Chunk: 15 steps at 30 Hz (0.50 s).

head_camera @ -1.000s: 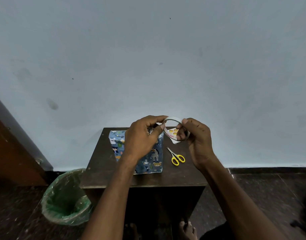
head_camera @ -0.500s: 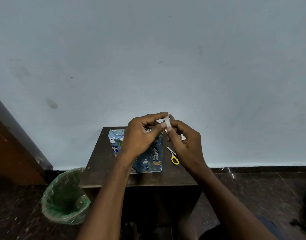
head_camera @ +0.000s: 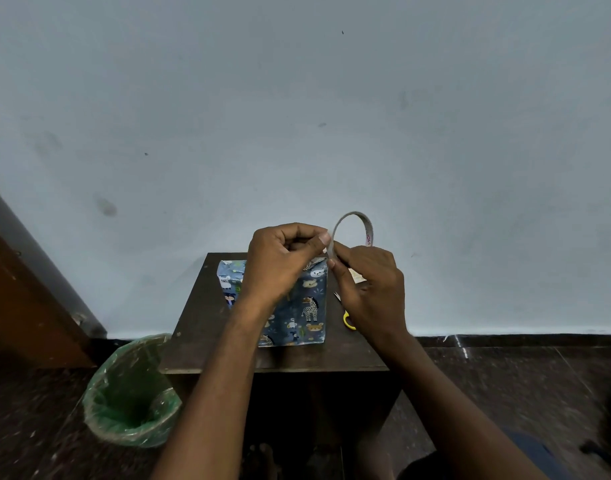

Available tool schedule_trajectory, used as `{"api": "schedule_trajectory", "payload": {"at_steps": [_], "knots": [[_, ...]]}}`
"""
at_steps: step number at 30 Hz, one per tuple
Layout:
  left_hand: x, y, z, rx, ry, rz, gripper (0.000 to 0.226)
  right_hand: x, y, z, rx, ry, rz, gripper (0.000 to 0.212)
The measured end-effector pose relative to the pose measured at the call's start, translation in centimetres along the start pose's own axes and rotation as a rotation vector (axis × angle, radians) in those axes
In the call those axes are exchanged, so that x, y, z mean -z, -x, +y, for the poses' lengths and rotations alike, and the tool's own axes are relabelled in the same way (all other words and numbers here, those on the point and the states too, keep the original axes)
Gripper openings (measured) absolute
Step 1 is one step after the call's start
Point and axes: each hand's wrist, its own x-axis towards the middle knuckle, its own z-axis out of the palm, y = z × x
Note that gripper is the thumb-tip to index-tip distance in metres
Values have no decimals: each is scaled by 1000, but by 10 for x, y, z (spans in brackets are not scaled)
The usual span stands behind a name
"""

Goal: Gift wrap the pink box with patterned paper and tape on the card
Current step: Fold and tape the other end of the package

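Note:
The box wrapped in blue animal-print paper [head_camera: 307, 306] lies on the small dark table [head_camera: 207, 334], partly behind my left wrist. Above it I hold a thin tape roll [head_camera: 361, 223] upright. My right hand [head_camera: 369, 292] grips the roll's lower part with curled fingers. My left hand [head_camera: 283, 261] pinches the tape's end at the roll's left side, thumb against forefinger. A sliver of the card [head_camera: 356, 276] peeks out behind my right hand.
Yellow-handled scissors [head_camera: 347, 320] lie on the table to the right of the box, mostly under my right hand. A bin with a green liner [head_camera: 130, 393] stands on the floor at the table's left. A wooden door [head_camera: 27, 292] is far left.
The tape roll has turned from nearly edge-on to upright with its ring showing. My right hand moved slightly right; my left hand's fingers have curled in tighter on the tape end.

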Motion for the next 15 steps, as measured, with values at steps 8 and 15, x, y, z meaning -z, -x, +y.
{"api": "schedule_trajectory", "payload": {"at_steps": [8,15], "knots": [[0,1,1,-1,1,-9,6,-1,0,4,35,24,88,25],[-5,1,-10,-101,-95,30,12,0,1,-1,-16,5,20,10]]}}
